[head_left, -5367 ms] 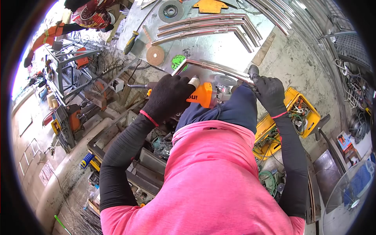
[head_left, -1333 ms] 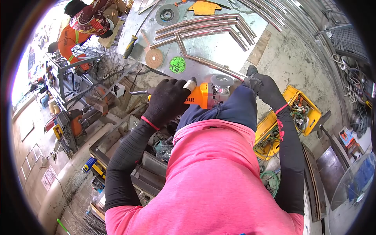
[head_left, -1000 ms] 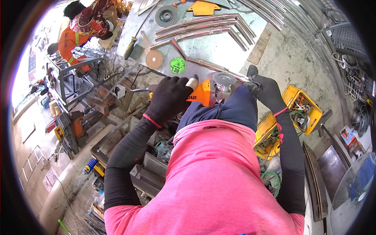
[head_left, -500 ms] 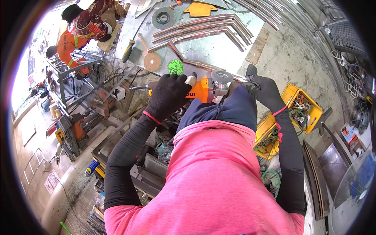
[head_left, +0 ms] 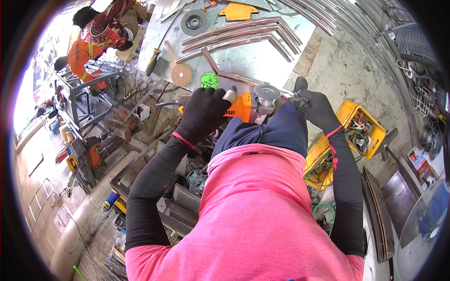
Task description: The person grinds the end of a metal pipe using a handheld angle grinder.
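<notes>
My left hand (head_left: 205,112), in a black glove, is wrapped round the body of an orange angle grinder (head_left: 240,107). The grinder's grey disc (head_left: 267,92) lies over a bent metal tube (head_left: 239,77) at the near edge of the metal table (head_left: 234,58). My right hand (head_left: 318,108), also gloved, is closed on the right end of that tube. A green disc (head_left: 209,80) and a tan disc (head_left: 181,75) lie beside my left hand.
Several bent tubes (head_left: 243,35), a flap disc (head_left: 194,22), a yellow magnet square (head_left: 238,11) and a screwdriver (head_left: 153,62) lie on the table. Yellow crates (head_left: 347,114) stand at right. Two people (head_left: 84,55) work at upper left beside a metal frame (head_left: 75,103).
The grinder and its disc have shifted very slightly to the right. Both hands keep their holds.
</notes>
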Demonstrator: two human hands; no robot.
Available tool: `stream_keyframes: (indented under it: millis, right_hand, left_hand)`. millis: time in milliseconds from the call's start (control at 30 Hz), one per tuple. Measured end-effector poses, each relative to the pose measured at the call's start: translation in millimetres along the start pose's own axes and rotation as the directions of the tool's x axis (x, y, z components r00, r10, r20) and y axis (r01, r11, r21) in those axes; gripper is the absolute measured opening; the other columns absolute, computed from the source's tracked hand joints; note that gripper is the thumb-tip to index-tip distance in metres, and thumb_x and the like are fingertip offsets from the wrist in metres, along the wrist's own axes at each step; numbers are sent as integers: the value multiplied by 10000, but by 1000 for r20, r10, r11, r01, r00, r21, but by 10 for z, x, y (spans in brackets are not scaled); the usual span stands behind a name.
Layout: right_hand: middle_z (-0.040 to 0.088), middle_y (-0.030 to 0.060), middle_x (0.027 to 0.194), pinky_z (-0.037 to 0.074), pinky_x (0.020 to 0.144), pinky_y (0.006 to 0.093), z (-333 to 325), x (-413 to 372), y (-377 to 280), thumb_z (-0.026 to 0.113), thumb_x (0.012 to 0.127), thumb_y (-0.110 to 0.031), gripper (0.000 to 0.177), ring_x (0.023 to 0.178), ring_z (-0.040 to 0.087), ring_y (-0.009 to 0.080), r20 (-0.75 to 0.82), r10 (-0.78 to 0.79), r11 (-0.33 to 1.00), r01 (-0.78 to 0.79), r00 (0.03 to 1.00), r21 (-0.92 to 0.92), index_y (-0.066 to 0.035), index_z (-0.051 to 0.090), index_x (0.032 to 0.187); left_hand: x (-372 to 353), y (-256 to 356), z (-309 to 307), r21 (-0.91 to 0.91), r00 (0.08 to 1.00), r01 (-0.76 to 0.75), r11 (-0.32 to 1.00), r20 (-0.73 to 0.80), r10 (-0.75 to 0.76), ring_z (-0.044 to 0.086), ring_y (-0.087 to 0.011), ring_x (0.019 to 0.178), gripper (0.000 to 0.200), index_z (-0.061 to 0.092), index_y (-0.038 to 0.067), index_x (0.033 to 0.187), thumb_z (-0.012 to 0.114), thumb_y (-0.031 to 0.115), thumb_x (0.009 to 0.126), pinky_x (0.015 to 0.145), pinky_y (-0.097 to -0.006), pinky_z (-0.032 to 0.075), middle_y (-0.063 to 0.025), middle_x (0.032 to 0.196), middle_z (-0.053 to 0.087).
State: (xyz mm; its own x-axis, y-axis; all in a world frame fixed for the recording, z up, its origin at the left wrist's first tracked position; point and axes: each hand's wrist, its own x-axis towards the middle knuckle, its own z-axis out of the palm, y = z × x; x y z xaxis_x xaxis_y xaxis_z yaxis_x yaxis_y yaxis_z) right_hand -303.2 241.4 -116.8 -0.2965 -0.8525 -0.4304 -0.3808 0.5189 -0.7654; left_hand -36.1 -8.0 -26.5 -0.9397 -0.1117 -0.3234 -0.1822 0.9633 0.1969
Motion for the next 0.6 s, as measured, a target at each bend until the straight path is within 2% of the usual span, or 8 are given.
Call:
stream_keyframes:
  millis: [33, 167, 233, 300, 367, 467, 533, 600]
  right_hand:
    - [795, 179, 985, 587, 817, 408, -17, -4, 3, 794, 1008, -330, 315, 884, 776, 341, 18, 9, 1000, -9, 1000, 7, -66, 808, 1179]
    - [794, 177, 976, 584, 807, 412, -54, -1, -49, 794, 1006, -330, 300, 872, 771, 346, 46, 45, 999, -44, 998, -6, -76, 814, 1165]
    - [788, 177, 959, 582, 801, 415, -45, -5, -45, 794, 1006, -335, 298, 863, 767, 348, 35, 48, 999, -47, 998, -10, -76, 814, 1152]
    - [782, 177, 943, 580, 794, 418, -29, -15, -34, 794, 1006, -340, 296, 855, 763, 351, 25, 49, 999, -48, 999, -16, -76, 814, 1140]
    - [756, 175, 873, 570, 757, 465, -12, -12, -32, 730, 1019, -462, 373, 815, 735, 385, -5, 4, 1000, -4, 1000, -23, -93, 791, 1020]
    - [764, 182, 892, 576, 772, 474, -9, -16, -39, 727, 1015, -462, 369, 844, 745, 395, -10, 5, 999, -5, 1000, -33, -99, 793, 1029]
    - [768, 186, 910, 577, 780, 449, -19, -8, -50, 762, 1009, -404, 332, 848, 753, 381, 1, 11, 999, -11, 1000, -48, -84, 802, 1084]
    - [773, 190, 927, 578, 789, 425, -14, -8, -42, 797, 1004, -347, 310, 852, 761, 368, 11, 18, 998, -17, 1000, -61, -69, 810, 1140]
  left_hand:
    - [-14, -18, -5, -15, 999, -7, 1000, -40, 6, 678, -286, 952, 559, 708, 95, 1321, 845, 299, 819, 814, -455, 526, -68, 1046, 662]
    - [-123, -110, -45, -5, 1000, 3, 1000, -31, -3, 678, -284, 978, 503, 739, 93, 1257, 847, 287, 807, 826, -455, 526, -69, 1074, 669]
    - [-186, -169, -2, 23, 1000, -25, 999, -18, 25, 679, -285, 990, 423, 775, 96, 1170, 846, 281, 797, 834, -455, 527, -73, 1091, 673]
    - [-193, -161, -46, 20, 999, -21, 1000, 33, 21, 683, -295, 1041, 464, 774, 91, 1187, 853, 289, 775, 871, -454, 537, -85, 1154, 691]
    - [-188, -147, -80, 17, 997, -13, 1000, 81, 12, 686, -305, 1091, 505, 774, 86, 1203, 859, 296, 752, 908, -454, 548, -98, 1218, 708]
    - [-118, -109, -76, -3, 999, -15, 1000, 42, 15, 677, -301, 1095, 451, 800, 78, 1121, 869, 308, 739, 908, -455, 544, -99, 1214, 702]
    - [-68, -104, -66, -7, 998, -51, 999, -32, 51, 675, -279, 947, 365, 775, 99, 1129, 821, 306, 831, 820, -449, 525, -70, 1058, 667]
    - [-26, -84, -45, -1, 997, -48, 999, -64, 48, 676, -277, 938, 352, 772, 101, 1127, 813, 306, 843, 812, -446, 524, -68, 1040, 660]
